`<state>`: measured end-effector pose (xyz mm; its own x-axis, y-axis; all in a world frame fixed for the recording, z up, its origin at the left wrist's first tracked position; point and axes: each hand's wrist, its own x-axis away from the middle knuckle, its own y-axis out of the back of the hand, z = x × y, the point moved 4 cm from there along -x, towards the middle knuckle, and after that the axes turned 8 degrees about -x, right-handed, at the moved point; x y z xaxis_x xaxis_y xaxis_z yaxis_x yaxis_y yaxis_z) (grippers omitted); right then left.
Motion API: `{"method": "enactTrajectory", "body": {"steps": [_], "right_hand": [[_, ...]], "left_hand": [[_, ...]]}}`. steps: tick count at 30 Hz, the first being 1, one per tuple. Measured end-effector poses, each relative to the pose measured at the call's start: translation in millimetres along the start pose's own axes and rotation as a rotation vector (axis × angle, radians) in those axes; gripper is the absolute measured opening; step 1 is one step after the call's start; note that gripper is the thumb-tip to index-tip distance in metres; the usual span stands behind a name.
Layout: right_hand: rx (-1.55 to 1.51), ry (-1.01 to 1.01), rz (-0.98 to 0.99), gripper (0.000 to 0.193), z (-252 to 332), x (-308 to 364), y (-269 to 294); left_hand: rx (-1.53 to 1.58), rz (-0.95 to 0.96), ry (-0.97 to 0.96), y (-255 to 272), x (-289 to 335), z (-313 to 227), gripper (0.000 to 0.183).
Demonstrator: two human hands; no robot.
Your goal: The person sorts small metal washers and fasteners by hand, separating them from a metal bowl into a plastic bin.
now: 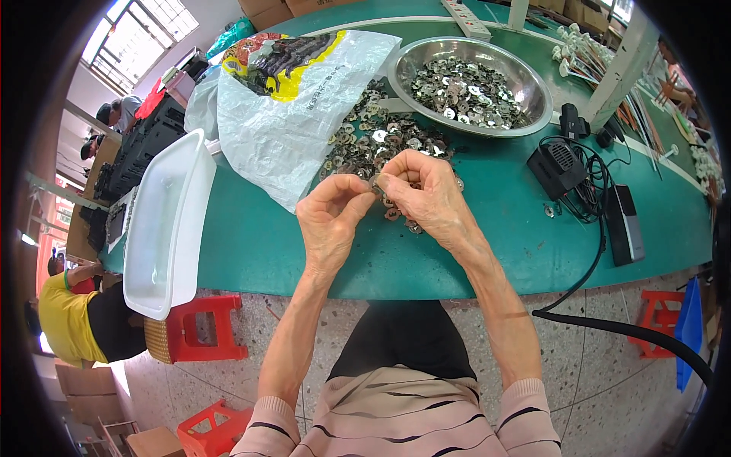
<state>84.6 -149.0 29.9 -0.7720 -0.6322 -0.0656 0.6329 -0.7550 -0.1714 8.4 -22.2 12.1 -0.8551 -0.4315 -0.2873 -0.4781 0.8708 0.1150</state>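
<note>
My left hand and my right hand meet above the green table, fingertips pinched together. Between them is a small metal piece, mostly hidden by the fingers; it looks like the loose ones around it. Just beyond the hands spreads a pile of small round stamped metal pieces, some shiny and some dark. A few stray from the pile under my right hand. Behind the pile stands a wide steel bowl with many similar metal pieces in it.
A white woven sack lies left of the pile. Over the table's left edge juts a white plastic tub. At right are a black device, coiled cable and a black box. Red stools and people stand beyond.
</note>
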Motion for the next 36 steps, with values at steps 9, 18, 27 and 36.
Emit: {"method": "enactTrajectory", "body": {"steps": [9, 18, 27, 36], "right_hand": [[-0.04, -0.028, 0.005, 0.014, -0.2, 0.6, -0.3], [-0.155, -0.05, -0.027, 0.013, -4.3, 0.1, -1.0], [0.016, 0.0, -0.019, 0.014, -1.5, -0.1, -0.4], [-0.066, -0.074, -0.018, 0.016, -6.1, -0.9, 2.4]], "left_hand": [[0.132, 0.04, 0.062, 1.5, -4.0, 3.8, 0.013], [-0.041, -0.022, -0.045, -0.9, 0.6, -2.4, 0.012], [0.345, 0.103, 0.163, 3.4, -6.4, 10.8, 0.01], [0.291, 0.115, 0.107, 0.7, -6.5, 9.9, 0.011]]}}
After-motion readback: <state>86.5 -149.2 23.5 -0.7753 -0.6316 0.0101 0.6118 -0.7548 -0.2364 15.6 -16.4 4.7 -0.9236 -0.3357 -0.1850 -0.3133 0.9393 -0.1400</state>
